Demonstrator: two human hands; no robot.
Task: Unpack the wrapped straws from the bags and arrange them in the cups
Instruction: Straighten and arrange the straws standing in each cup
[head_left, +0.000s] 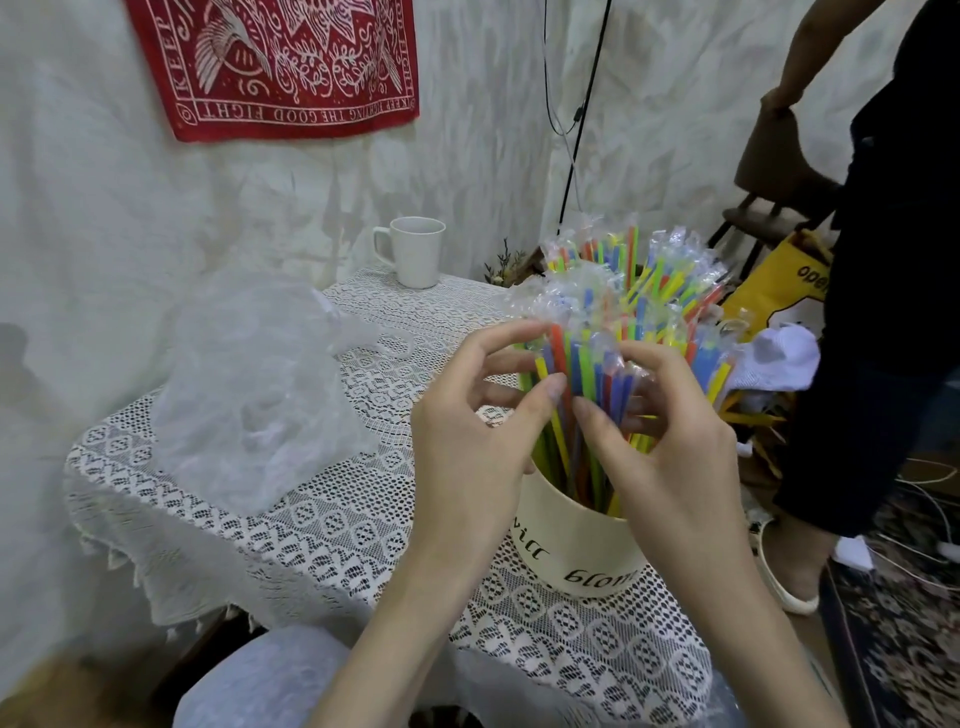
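Note:
A cream cup (576, 540) with black lettering stands near the table's right edge, packed with several wrapped straws (639, 291) in yellow, green, blue and orange. My left hand (478, 415) reaches in from the left, its thumb and fingers curled round the straws' near side. My right hand (660, 431) pinches straws on the right of the bunch. A white mug (415, 252) stands at the table's far edge and shows no straws. A crumpled clear plastic bag (260, 384) lies on the left of the table.
The small table wears a white lace cloth (332, 525). A person in dark clothes (883, 260) stands close on the right beside a chair and a yellow bag (779, 291). Cables lie on the patterned rug (904, 649). A red banner hangs on the wall.

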